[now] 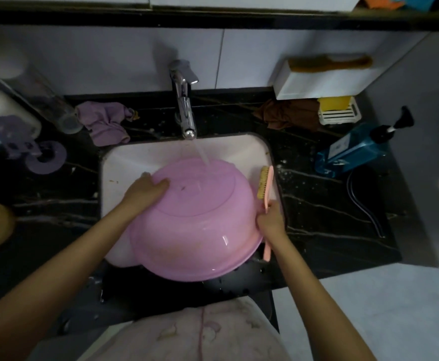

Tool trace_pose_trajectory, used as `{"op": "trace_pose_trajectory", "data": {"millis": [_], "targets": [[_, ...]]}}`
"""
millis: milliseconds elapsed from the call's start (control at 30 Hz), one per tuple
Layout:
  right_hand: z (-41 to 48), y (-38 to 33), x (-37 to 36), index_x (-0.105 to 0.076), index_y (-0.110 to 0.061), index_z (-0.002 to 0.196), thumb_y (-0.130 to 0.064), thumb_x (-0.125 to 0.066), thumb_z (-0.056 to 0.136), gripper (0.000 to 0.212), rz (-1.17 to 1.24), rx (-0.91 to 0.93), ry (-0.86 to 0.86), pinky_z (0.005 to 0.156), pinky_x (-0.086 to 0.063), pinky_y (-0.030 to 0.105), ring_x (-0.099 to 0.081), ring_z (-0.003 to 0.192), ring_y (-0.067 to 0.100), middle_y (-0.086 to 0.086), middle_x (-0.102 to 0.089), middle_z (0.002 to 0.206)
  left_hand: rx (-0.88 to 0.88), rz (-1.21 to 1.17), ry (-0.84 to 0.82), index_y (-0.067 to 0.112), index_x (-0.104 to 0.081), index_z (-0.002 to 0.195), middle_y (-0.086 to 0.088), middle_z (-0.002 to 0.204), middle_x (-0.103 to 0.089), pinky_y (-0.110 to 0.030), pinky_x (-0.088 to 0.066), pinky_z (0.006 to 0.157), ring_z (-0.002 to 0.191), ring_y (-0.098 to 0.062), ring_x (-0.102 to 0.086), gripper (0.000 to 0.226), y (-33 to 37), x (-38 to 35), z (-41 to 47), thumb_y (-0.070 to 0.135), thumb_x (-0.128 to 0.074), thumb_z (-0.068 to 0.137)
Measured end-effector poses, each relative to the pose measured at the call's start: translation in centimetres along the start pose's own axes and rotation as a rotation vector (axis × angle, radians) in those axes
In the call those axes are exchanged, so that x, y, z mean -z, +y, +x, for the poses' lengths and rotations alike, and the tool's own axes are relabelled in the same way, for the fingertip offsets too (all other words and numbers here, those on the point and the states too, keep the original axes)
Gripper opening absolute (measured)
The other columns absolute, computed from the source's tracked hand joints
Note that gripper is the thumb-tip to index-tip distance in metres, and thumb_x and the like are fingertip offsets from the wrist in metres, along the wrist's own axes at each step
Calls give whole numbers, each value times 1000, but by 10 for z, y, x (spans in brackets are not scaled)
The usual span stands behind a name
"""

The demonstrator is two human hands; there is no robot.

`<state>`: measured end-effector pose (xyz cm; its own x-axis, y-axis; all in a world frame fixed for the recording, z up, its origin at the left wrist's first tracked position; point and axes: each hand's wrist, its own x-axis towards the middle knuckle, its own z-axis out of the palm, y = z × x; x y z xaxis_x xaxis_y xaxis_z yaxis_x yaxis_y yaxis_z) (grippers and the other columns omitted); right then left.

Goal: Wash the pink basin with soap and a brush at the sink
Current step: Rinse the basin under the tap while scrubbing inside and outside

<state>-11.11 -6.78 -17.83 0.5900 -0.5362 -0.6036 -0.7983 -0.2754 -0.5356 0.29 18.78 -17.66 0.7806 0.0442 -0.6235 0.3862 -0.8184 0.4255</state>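
Note:
The pink basin (200,220) lies upside down over the white sink (127,162), its rim jutting past the sink's front edge. Water runs from the chrome tap (184,105) onto the basin's far side. My left hand (145,190) holds the basin's upper left side, thumb on its bottom. My right hand (269,221) grips the handle of a pink brush (265,186) at the basin's right side, bristles pointing toward the basin.
On the black counter lie a purple cloth (103,122) to the left of the tap, a brown cloth (283,113), a yellow soap in a white dish (337,112) and a blue pump bottle (356,149) on its side at right. A white box (325,79) hangs on the wall.

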Motion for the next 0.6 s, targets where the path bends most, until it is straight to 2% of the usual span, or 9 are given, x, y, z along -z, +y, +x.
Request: {"op": "trace_pose_trajectory", "data": {"millis": [100, 233, 300, 433, 500, 600], "targets": [[-2, -9, 21, -44, -8, 119, -8, -43, 94, 25, -8, 155, 72, 76, -40, 31, -54, 91, 24, 7, -56, 101, 20, -57, 27, 5, -34, 140, -23, 140, -40, -37, -35, 104, 128, -38, -41, 69, 1, -4, -7, 49, -52, 90], [15, -24, 60, -46, -8, 117, -15, -45, 96, 22, -69, 289, 187, 71, -42, 33, -58, 87, 29, 12, -61, 101, 13, -190, 44, 10, -36, 141, -19, 142, -33, -43, -35, 108, 130, -38, -38, 76, 17, -5, -19, 52, -61, 83], [25, -32, 74, -46, -7, 115, -22, -47, 97, 23, -109, 311, 205, 69, -40, 32, -58, 88, 30, 14, -61, 102, -15, -254, 12, 11, -41, 137, -17, 138, -34, -44, -37, 107, 127, -36, -41, 87, 23, -9, -24, 61, -67, 72], [33, -37, 88, -46, -9, 113, -25, -47, 97, 23, -129, 349, 160, 70, -40, 32, -59, 90, 30, 13, -63, 102, -75, -499, 38, 9, -47, 114, -11, 121, -47, -42, -43, 100, 114, -28, -49, 103, 25, -22, -28, 74, -67, 37], [33, -37, 90, -45, -11, 110, -30, -46, 97, 22, -157, 374, 124, 66, -39, 31, -59, 86, 26, 8, -61, 99, -82, -659, 17, 12, -37, 106, -7, 114, -47, -39, -46, 94, 109, -24, -51, 98, 24, -28, -29, 71, -68, 34], [33, -36, 93, -43, -15, 107, -33, -44, 98, 20, -234, 379, 107, 64, -41, 33, -59, 85, 26, 6, -61, 98, -124, -886, -33, 16, -29, 109, 1, 104, -48, -30, -46, 81, 96, -17, -55, 94, 26, -33, -34, 58, -74, 38]]}}
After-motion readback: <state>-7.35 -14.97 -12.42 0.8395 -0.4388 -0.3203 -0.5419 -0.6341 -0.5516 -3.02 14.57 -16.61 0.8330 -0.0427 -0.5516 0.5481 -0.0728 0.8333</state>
